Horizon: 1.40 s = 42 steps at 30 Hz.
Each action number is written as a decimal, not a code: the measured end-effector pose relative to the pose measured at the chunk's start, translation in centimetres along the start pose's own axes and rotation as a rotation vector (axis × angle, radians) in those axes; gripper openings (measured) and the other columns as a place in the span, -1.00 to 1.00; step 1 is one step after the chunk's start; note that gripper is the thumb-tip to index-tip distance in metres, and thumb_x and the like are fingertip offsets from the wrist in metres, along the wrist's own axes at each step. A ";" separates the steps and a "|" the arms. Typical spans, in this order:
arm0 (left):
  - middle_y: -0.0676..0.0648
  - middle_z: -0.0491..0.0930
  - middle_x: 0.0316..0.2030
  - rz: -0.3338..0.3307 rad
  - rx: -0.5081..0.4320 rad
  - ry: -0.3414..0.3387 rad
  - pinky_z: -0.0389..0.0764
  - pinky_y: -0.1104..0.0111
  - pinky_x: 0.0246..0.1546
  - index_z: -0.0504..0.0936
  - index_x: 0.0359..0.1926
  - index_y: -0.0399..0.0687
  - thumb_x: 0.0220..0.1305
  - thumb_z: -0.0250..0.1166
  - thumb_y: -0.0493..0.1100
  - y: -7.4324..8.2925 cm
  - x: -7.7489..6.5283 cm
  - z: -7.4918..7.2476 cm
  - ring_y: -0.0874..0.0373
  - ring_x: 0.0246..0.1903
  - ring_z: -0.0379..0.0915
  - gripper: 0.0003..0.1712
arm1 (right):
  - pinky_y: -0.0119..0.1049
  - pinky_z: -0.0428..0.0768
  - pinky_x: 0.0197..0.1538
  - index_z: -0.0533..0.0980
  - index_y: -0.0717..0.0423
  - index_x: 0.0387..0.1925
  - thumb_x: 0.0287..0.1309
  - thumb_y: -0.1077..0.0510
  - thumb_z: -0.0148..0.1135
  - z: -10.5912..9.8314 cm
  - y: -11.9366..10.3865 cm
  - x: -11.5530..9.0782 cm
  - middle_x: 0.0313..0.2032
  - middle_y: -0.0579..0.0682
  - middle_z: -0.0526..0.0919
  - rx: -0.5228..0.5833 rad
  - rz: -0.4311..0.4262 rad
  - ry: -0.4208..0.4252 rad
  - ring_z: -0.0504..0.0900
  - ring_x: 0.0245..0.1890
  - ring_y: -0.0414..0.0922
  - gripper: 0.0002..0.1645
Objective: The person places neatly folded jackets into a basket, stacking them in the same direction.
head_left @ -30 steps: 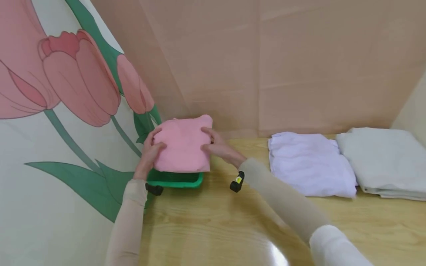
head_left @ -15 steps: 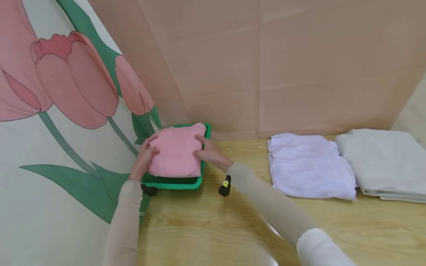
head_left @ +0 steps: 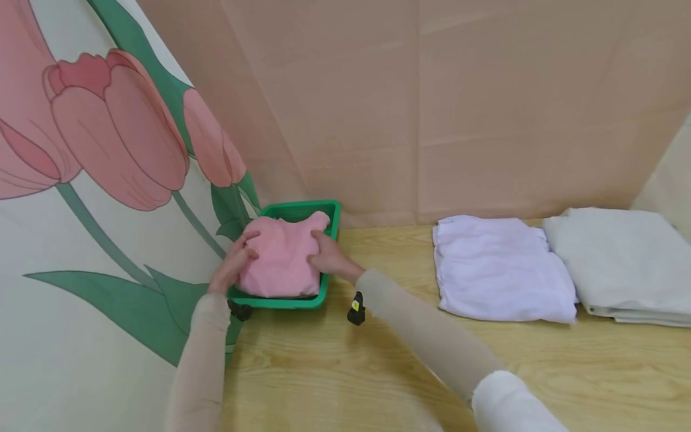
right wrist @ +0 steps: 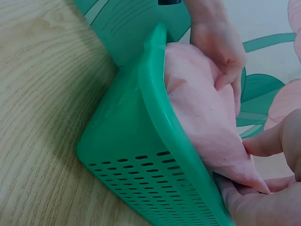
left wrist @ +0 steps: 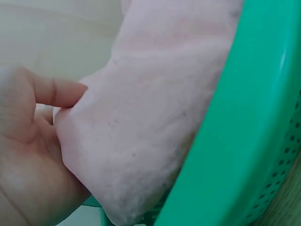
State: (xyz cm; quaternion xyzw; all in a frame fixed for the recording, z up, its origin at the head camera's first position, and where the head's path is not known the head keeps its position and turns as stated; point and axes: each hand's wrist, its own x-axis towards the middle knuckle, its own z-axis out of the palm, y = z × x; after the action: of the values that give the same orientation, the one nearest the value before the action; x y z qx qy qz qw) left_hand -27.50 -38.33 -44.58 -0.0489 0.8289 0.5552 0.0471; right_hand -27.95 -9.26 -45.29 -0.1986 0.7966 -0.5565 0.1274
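A folded pink cloth [head_left: 281,258] lies partly inside the green basket [head_left: 294,303], its top still level with or above the rim. At its left edge my left hand [head_left: 233,264] pinches the fabric between thumb and fingers. My right hand [head_left: 330,255] grips the opposite edge, and in the right wrist view some of its fingers [right wrist: 228,190] reach down between the cloth and the basket wall. From the left wrist view, the thumb [left wrist: 63,92] presses on the pink fabric close to the basket's rim [left wrist: 225,136]. The cloth's underside is hidden.
On the wooden surface [head_left: 388,360] to the right lie a folded lavender cloth [head_left: 502,270] and a folded pale grey cloth [head_left: 621,264], side by side. A tulip-patterned wall [head_left: 108,300] stands close on the left. Behind is a brown sheet-covered wall [head_left: 486,108].
Both hands have lowered the pink cloth from above the basket down into it, moving slightly left and towards me. More of the basket's back rim shows now, and the cloth's top has creased.
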 end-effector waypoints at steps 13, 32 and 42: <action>-0.31 0.03 0.65 0.020 0.065 -0.049 -0.09 -0.07 0.60 0.28 0.56 -0.25 0.29 0.05 -0.49 -0.9 1.2 2.5 -0.18 0.57 -0.12 -0.22 | 0.04 0.33 0.57 0.13 0.37 0.62 0.35 0.36 0.24 0.3 0.3 0.1 0.56 0.31 0.31 -0.096 -0.029 0.016 0.30 0.57 0.16 -0.10; -0.37 -0.01 0.67 -0.008 0.135 -0.039 -0.09 -0.14 0.65 0.19 0.61 -0.27 0.41 -0.04 -0.43 -1.0 0.8 2.2 -0.24 0.67 -0.20 -0.25 | 0.06 0.49 0.46 0.19 0.50 0.55 0.30 0.34 0.25 -0.3 -0.1 -0.6 0.50 0.39 0.34 -0.145 -0.077 0.009 0.45 0.44 0.24 -0.14; -0.42 0.05 0.64 0.057 0.313 -0.006 0.08 -0.13 0.61 0.05 0.65 -0.38 0.49 0.03 -0.32 1.2 -0.3 1.5 -0.31 0.64 -0.07 -0.22 | 0.05 0.30 0.59 0.20 0.41 0.57 0.39 0.20 0.27 -1.7 -1.2 -1.4 0.60 0.30 0.22 -0.221 -0.079 0.011 0.20 0.62 0.18 -0.15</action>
State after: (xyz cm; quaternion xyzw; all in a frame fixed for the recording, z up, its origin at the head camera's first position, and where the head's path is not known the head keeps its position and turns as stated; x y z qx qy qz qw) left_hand -27.29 -36.49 -43.96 -0.0155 0.9061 0.4207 0.0409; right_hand -27.21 -7.57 -43.57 -0.2396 0.8453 -0.4710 0.0787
